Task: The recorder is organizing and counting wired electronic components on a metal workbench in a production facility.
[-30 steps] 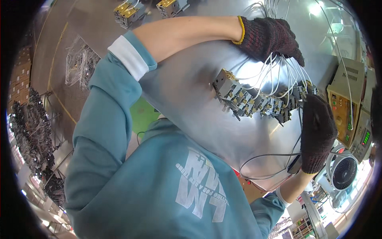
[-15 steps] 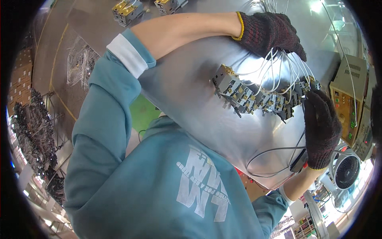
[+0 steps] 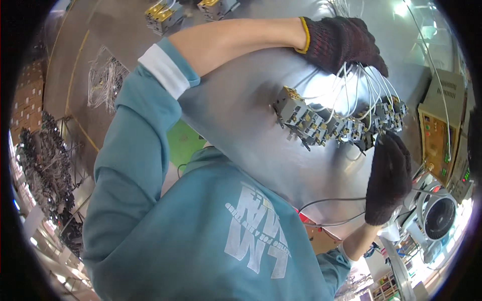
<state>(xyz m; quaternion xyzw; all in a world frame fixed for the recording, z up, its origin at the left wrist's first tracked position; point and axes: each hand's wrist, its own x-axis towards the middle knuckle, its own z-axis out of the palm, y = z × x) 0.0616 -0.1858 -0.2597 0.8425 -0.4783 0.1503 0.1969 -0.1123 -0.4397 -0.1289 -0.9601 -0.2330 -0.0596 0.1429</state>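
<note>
In the head view, a row of grey, block-shaped electrical parts [image 3: 314, 125] with brass-coloured terminals lies across the metal table [image 3: 241, 100]. White wires [image 3: 346, 90] loop up from the blocks to my left hand [image 3: 346, 45], which is gloved in dark knit and closed around their upper ends. My right hand [image 3: 389, 180], in a matching glove, is at the near side of the row's right end. Its fingers are pressed together, fingertips touching or nearly touching a block; whatever they may pinch is hidden.
Two more grey-and-brass blocks [image 3: 163, 17] sit at the table's far left. An instrument box [image 3: 436, 133] with an orange-brown panel stands on the right, a small fan [image 3: 438, 218] nearer me. A dark cable [image 3: 334, 200] curves by the near edge. Bundled wires [image 3: 105, 80] lie left.
My right hand has moved left and nearer me, uncovering the right-end blocks. My left hand keeps its hold on the wires. The whole view has shifted slightly.
</note>
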